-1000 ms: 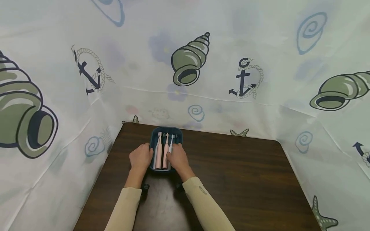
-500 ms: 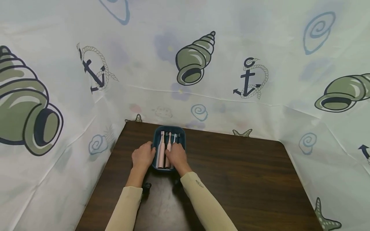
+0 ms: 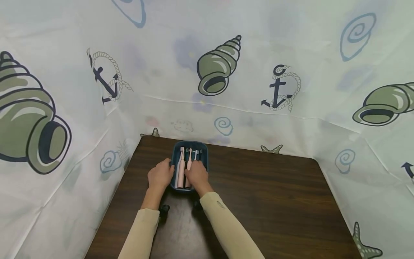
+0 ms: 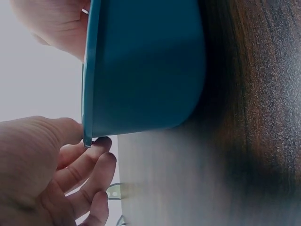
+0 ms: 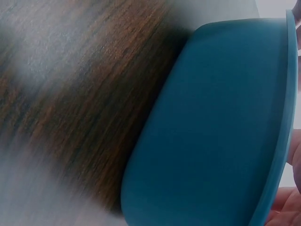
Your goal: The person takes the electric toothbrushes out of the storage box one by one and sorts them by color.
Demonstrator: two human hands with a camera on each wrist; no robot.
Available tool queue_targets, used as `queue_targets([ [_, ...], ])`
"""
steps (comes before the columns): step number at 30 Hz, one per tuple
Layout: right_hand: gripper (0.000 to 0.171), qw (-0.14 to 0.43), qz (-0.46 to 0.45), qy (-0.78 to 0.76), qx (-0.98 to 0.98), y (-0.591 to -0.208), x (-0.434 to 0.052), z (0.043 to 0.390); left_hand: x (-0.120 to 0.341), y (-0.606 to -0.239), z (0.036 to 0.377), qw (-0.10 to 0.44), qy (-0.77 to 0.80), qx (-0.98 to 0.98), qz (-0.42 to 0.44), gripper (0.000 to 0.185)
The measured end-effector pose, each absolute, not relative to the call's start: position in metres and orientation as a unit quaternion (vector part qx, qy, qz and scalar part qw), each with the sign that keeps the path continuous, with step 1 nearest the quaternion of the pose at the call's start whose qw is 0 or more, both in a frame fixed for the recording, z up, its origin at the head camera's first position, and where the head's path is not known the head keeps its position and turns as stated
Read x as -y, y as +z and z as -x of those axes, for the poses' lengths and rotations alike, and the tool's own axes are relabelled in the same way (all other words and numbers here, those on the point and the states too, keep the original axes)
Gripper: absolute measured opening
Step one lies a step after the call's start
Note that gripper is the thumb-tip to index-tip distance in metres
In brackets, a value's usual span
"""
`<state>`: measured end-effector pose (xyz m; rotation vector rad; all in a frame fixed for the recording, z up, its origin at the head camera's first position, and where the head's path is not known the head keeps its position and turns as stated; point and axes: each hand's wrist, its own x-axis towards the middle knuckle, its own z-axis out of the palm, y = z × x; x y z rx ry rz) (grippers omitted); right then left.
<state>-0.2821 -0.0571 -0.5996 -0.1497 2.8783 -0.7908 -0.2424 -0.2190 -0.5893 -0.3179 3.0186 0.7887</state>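
A dark teal plastic bin (image 3: pixel 207 153) sits near the table's back edge. Inside it, side by side, lie a pink electric toothbrush (image 3: pixel 181 172) on the left, another pink toothbrush (image 3: pixel 189 162) in the middle and a white toothbrush (image 3: pixel 196 154) on the right. My left hand (image 3: pixel 160 175) pinches the bin's left rim between thumb and fingertips, as the left wrist view shows. My right hand (image 3: pixel 198 176) reaches over the right side into the bin, its thumb over the middle pink handle. It covers most of the white handle; I cannot tell if its fingers grip a brush.
The bin stands on a dark brown wooden table (image 3: pixel 265 194), with the tabletop stretching away to its right. A white sheet (image 3: pixel 245 46) printed with shells and anchors hangs around the back and sides. Small black objects (image 3: pixel 164 210) show beside the wrists.
My right hand has shifted slightly left over the brushes, its thumb now overlapping the middle pink handle. The left hand keeps its place on the rim. The head view has shifted slightly.
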Motion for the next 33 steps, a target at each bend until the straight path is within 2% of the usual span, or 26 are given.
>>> queue_targets([
  [5, 0.031, 0.093, 0.033, -0.260, -0.961, -0.589, 0.064, 0.274, 0.218, -0.590, 0.241, 0.006, 0.257, -0.961, 0.105, 0.046],
  [14, 0.045, 0.077, 0.013, -0.249, -0.966, -0.595, 0.069, 0.276, 0.214, -0.592, 0.242, 0.006, 0.259, -0.959, 0.115, 0.046],
  [19, 0.046, 0.088, -0.003, -0.248, -0.965, -0.597, 0.069, 0.278, 0.212, -0.594, 0.242, 0.013, 0.266, -0.957, 0.116, 0.046],
  [24, 0.045, 0.104, -0.006, -0.262, -0.959, -0.593, 0.069, 0.277, 0.214, -0.595, 0.241, 0.009, 0.270, -0.956, 0.112, 0.045],
  [33, 0.032, 0.098, -0.005, -0.279, -0.955, -0.589, 0.068, 0.273, 0.218, -0.598, 0.242, 0.007, 0.278, -0.954, 0.117, 0.046],
])
